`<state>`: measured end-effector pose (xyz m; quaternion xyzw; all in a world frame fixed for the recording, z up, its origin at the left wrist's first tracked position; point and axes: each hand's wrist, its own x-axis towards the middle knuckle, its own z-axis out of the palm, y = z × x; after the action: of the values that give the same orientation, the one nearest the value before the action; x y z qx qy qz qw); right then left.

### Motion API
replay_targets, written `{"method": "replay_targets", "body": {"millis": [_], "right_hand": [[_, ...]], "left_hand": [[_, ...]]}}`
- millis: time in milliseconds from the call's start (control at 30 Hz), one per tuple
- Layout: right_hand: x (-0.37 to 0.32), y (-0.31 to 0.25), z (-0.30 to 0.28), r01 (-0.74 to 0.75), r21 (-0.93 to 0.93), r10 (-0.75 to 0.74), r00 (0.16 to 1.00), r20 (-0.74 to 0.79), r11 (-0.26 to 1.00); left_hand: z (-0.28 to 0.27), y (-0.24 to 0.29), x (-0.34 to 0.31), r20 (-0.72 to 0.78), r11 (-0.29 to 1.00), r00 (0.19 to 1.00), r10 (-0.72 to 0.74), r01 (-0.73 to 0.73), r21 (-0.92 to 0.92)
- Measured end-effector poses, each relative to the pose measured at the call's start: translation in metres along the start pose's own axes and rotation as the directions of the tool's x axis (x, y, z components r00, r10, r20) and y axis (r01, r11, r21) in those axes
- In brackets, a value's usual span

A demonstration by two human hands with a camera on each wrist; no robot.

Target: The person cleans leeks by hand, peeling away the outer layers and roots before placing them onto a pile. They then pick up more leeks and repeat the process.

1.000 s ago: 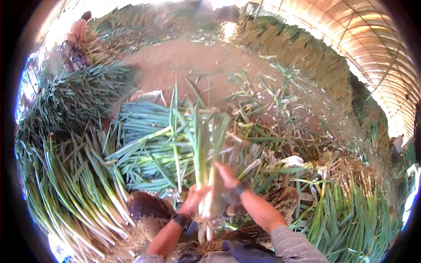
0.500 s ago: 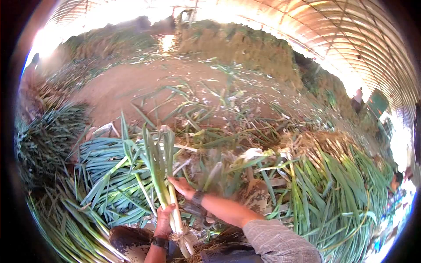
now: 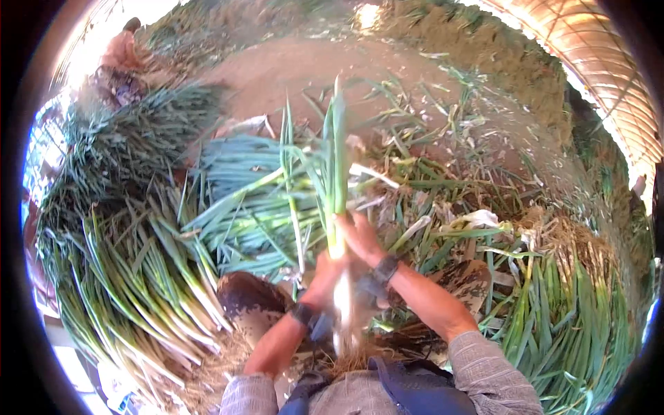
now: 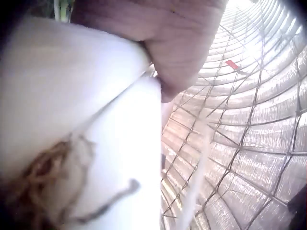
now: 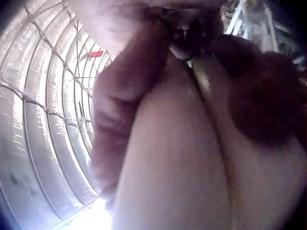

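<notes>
A small bunch of leeks or long onions [image 3: 336, 173] stands upright in front of the body, green leaves up, roots down near the lap. The left hand [image 3: 325, 278] grips the white stalks low down. Higher up, the right hand [image 3: 361, 241] holds the bunch where white turns green. In the left wrist view two thick white stalks [image 4: 127, 124] with brown roots lie against the left hand [image 4: 168, 43]. The right wrist view has the right hand's fingers [image 5: 120, 100] curled round the stalks [image 5: 177, 143].
Rows of leeks [image 3: 131, 277] lie at the left, with a darker heap [image 3: 138, 138] behind. Another pile [image 3: 567, 325] lies at the right, roots away from the body. Loose leaves and trimmings [image 3: 443, 187] litter the ground ahead. A person [image 3: 119, 59] sits at the far left.
The head view swung right and then back left. The bunch is now more upright, its leaves closer together, and the right hand grips round it where it earlier lay against its side.
</notes>
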<state>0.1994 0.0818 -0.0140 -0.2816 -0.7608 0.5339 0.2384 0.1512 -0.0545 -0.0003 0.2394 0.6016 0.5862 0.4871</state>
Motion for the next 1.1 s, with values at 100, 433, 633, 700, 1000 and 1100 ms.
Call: {"method": "replay_targets", "body": {"millis": [100,433,633,700,1000,1100], "right_hand": [[-0.017,-0.034,-0.012,-0.17,0.123,0.148,0.975,0.168,0.978],[-0.144,-0.073,-0.044,0.713,-0.127,-0.479,0.58,0.66,0.689],[-0.053,-0.009,-0.133,0.123,-0.662,0.136,0.936,0.326,0.739],[-0.034,-0.014,-0.114,-0.255,-0.351,0.352,0.903,0.247,0.901],[-0.024,0.006,0.02,-0.421,0.698,0.384,0.896,0.222,0.58],[-0.054,0.033,0.043,-0.224,0.534,0.293,0.955,-0.048,0.816]], "left_hand": [[-0.015,0.004,0.018,-0.124,0.985,0.977,0.172,-0.17,0.024],[-0.106,0.026,0.112,-0.425,0.943,0.898,0.112,-0.232,-0.24],[-0.128,-0.009,0.107,-0.187,0.957,0.942,0.279,-0.255,0.14],[-0.11,-0.029,0.092,0.016,0.644,0.74,0.672,-0.595,0.48],[-0.044,0.026,-0.036,0.136,0.975,0.988,-0.078,0.047,0.216],[-0.052,-0.003,-0.027,0.135,0.959,0.985,-0.103,0.063,0.276]]}}
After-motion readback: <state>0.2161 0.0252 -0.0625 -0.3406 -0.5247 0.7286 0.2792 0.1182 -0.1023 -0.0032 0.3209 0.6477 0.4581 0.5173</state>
